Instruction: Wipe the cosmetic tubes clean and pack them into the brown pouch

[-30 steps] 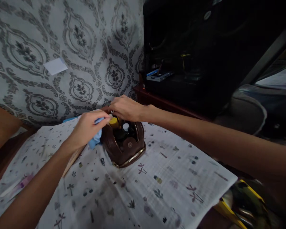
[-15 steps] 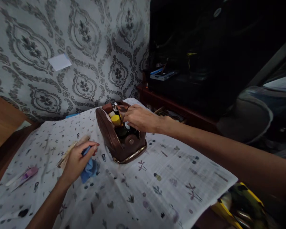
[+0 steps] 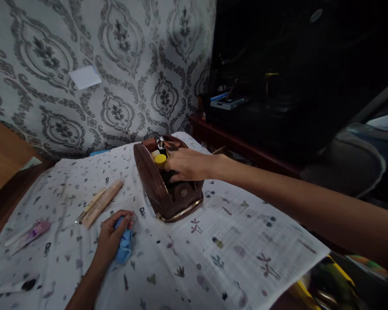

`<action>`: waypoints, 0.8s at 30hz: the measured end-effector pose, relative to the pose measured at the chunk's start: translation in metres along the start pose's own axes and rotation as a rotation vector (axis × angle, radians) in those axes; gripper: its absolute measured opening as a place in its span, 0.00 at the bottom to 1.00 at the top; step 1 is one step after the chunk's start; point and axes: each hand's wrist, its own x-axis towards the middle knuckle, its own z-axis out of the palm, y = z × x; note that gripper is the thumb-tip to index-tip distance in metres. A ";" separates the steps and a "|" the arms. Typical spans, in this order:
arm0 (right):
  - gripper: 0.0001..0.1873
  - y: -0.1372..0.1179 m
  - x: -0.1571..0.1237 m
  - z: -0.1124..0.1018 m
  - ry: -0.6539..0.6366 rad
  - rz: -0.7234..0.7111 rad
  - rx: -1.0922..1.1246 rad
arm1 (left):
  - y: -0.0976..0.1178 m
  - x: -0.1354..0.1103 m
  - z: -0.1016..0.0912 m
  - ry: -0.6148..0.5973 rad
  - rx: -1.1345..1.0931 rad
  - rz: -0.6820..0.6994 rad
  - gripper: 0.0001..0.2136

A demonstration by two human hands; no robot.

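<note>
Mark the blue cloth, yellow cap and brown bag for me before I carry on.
Blue cloth [image 3: 124, 249]: head view, on its crumpled lower part.
Yellow cap [image 3: 161, 160]: head view, on its top.
Brown bag [image 3: 149, 184]: head view, on its side wall at picture left.

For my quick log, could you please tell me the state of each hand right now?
Left hand: closed, holding the blue cloth.
Right hand: in the open brown bag; grip cannot be told.

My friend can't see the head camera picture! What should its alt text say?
A person's right hand dips into an open brown bag, beside a yellow cap; the left hand holds a blue cloth. The bag sits on a white patterned sheet.
</note>
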 end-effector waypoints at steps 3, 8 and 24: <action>0.14 -0.005 0.008 0.000 -0.113 0.008 -0.020 | 0.000 0.000 -0.001 -0.010 -0.001 0.012 0.20; 0.12 -0.006 0.019 0.001 -0.200 0.016 -0.025 | -0.003 0.001 0.000 -0.026 0.013 0.029 0.19; 0.14 0.001 0.016 0.006 -0.078 0.030 0.061 | 0.007 0.000 0.000 -0.023 0.055 0.021 0.21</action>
